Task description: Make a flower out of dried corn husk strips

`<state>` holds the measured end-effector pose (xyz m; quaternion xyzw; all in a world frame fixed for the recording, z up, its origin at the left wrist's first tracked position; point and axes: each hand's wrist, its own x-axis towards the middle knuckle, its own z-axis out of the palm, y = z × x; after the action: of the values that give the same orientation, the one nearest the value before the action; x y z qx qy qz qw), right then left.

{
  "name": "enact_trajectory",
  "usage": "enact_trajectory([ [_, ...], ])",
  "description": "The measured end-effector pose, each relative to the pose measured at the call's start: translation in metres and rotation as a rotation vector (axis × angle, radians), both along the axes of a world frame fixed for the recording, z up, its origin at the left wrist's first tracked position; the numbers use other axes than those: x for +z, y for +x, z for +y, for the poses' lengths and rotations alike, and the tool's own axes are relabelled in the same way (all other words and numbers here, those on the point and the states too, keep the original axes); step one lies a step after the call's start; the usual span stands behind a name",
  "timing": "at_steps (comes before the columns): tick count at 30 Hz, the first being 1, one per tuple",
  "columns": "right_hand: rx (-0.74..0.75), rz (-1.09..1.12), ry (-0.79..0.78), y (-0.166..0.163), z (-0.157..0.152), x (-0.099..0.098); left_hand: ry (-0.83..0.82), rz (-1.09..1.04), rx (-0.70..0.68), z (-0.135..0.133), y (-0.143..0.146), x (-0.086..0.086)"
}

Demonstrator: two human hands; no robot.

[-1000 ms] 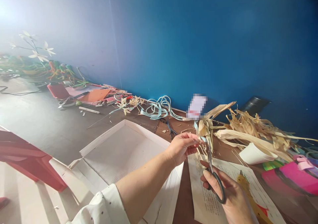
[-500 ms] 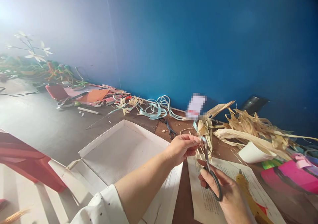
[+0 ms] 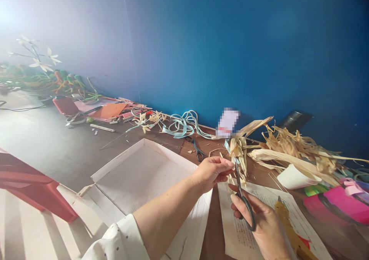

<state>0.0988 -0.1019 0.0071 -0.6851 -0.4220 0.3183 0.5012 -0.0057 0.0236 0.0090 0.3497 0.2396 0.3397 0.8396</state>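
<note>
My left hand (image 3: 211,171) pinches a bundle of dried corn-husk strips (image 3: 238,149) and holds it upright above the table. My right hand (image 3: 261,223) is closed round the black handles of a pair of scissors (image 3: 241,192). The scissor blades point up and meet the husk just below the left fingertips. Under both hands lies a printed sheet of paper (image 3: 253,217).
A shallow white cardboard tray (image 3: 138,175) lies at the left. Loose husks (image 3: 294,150), a white cup (image 3: 292,177) and pink items (image 3: 337,204) crowd the right. A second pair of scissors (image 3: 197,148) and pale blue ribbon (image 3: 183,125) lie by the blue wall. A red stool (image 3: 31,183) stands left.
The scissors and right hand have shifted slightly left and up towards the husk. The left hand keeps its pinch in nearly the same place.
</note>
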Motion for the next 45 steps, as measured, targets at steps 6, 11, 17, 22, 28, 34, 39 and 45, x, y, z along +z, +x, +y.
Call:
enact_trajectory([
  [6,-0.017,-0.076,0.016,0.0036,0.0006,-0.0013,0.0,0.025,-0.026,0.0,0.0005,-0.0019],
  [11,-0.015,-0.045,0.007,0.0017,0.0004,0.0036,0.018,0.02,-0.064,0.0001,0.0005,-0.0032],
  [17,-0.04,-0.03,0.018,0.0001,0.0011,0.004,0.016,0.035,-0.094,-0.0006,0.0003,-0.0017],
  [22,-0.04,-0.025,0.02,0.0004,0.0015,0.0045,0.015,0.038,-0.089,-0.0009,-0.0002,-0.0009],
  [28,-0.044,-0.008,0.015,0.0022,0.0014,0.0028,0.014,0.039,-0.092,-0.0012,-0.001,-0.0008],
  [34,-0.07,0.052,0.026,-0.0027,0.0004,0.0041,0.002,0.042,-0.101,-0.0019,-0.001,0.0012],
  [39,-0.048,0.016,0.013,-0.0039,0.0004,0.0051,-0.01,0.045,-0.099,-0.0021,-0.0019,0.0029],
  [45,-0.048,0.005,0.007,-0.0048,0.0008,0.0059,-0.015,0.037,-0.111,-0.0024,-0.0019,0.0023],
])
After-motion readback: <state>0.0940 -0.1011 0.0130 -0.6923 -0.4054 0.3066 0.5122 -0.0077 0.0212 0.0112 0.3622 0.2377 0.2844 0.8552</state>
